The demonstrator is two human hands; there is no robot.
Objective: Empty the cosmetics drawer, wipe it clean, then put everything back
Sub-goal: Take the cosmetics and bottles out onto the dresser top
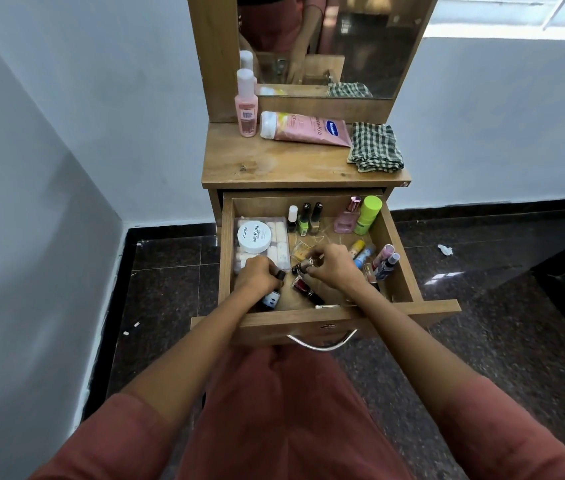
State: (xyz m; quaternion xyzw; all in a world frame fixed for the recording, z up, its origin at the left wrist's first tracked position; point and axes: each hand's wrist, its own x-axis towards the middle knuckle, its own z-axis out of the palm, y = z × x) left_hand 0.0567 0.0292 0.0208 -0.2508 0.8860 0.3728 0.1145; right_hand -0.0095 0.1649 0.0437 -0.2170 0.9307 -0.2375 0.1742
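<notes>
My left hand (256, 273), curled round a dark bottle (271, 300), hides its neck and a corner of the box (281, 244). My right hand (333, 268) covers most of the vial (303, 269) it pinches. The sticks (383, 261) behind my right wrist are too small to read. The mirror (360, 46) is cut off at the top.

The wooden table (274, 164) carries a pink bottle (247, 112) upright at its back left; just beside it a pink tube (305, 129) lies on its side; a folded checked cloth (374, 148) lies at the right edge; below, the open drawer (274, 327) holds nail polish bottles (304, 220) and a white jar (254, 237).
</notes>
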